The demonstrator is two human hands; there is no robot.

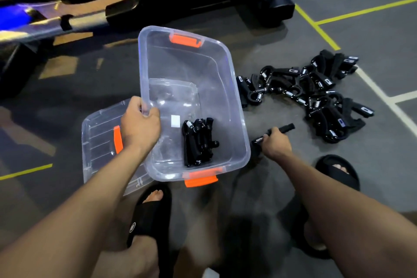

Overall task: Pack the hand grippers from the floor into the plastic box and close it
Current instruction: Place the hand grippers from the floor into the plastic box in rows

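The left hand (140, 123) grips the left rim of the clear plastic box (234, 106), thumb inside and fingers curled over the edge; the fingertips are hidden behind the wall. The box sits open on the grey floor (67, 101) with its long axis running from near to far, leaning a little to the left at the far end, and an orange latch (185, 40) shows on the far short side, another (200, 179) on the near one. Inside, against the near right corner, lies a small bunch of black hand grippers (198, 141), their handles pointing roughly toward the near side; how many there are is hard to tell, since they overlap. The clear lid (99, 142) lies flat on the floor just left of the box, partly covered by the left forearm and by the box itself.

The right hand (276, 145) is curled round one hand gripper (284, 128) just right of the box; one handle sticks out to the far right, the spring shows at the left of the fist, and the rest is hidden in the palm. Farther right, a tangled pile of grippers (316, 95) lies on the floor, well apart from the box. Black exercise machines (203, 2) stand at the far side, cut off by the top edge. Two feet in black sandals (149, 216) show near the bottom
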